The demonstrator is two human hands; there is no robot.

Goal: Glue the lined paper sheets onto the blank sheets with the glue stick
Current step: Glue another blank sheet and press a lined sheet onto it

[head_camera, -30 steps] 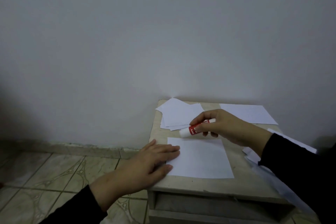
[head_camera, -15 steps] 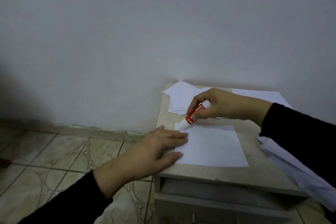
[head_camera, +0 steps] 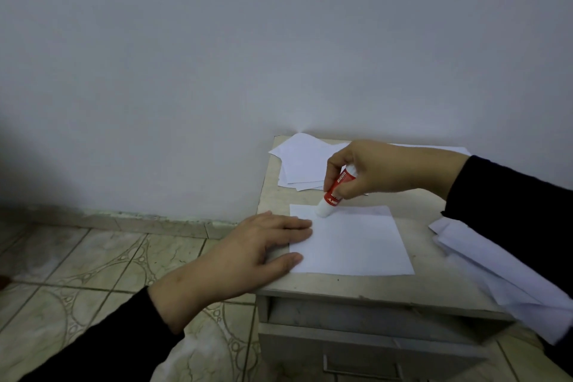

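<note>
Glue stick (head_camera: 334,192), pinched in the right hand (head_camera: 378,169), presses its tip onto the paper sheet (head_camera: 350,242); the left hand (head_camera: 248,254) lies flat, open, pinning the sheet's edge.

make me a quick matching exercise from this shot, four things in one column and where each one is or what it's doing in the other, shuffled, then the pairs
Things
1. glue stick
2. left hand
3. sheet in the middle
4. paper pile

Places or states
A. flat on the cabinet top, held at its left edge
B. far left corner, by the wall
C. tilted, lower end on the sheet, gripped by the right hand
D. palm down, fingers pressing on paper

Pairs: 1-C, 2-D, 3-A, 4-B
</note>
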